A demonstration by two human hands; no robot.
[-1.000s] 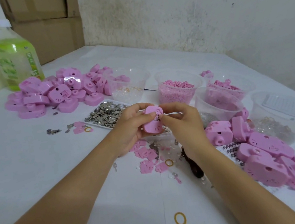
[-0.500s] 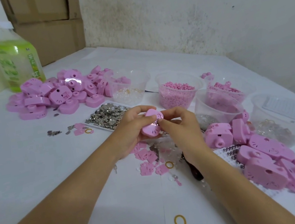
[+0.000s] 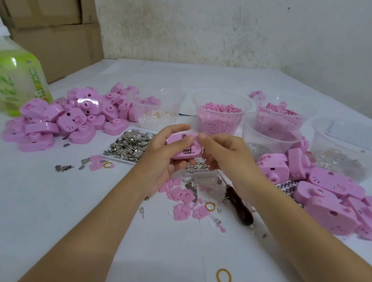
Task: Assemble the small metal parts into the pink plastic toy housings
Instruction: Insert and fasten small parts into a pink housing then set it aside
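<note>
While the left hand (image 3: pixel 159 162) grips the pink housing (image 3: pixel 182 150) above the middle of the counter (image 3: pixel 44 213), fingers curled round it, the right hand (image 3: pixel 228 156) pinches its right end; metal parts (image 3: pixel 129 145) lie just beyond.

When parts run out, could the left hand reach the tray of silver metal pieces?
Probably yes: the tray lies beside the left hand, nothing between, though it grips a pink plastic housing.

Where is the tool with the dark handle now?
In the head view, the dark-handled tool lies on the table right of centre, between the small pink parts and the right-hand housings.
</note>
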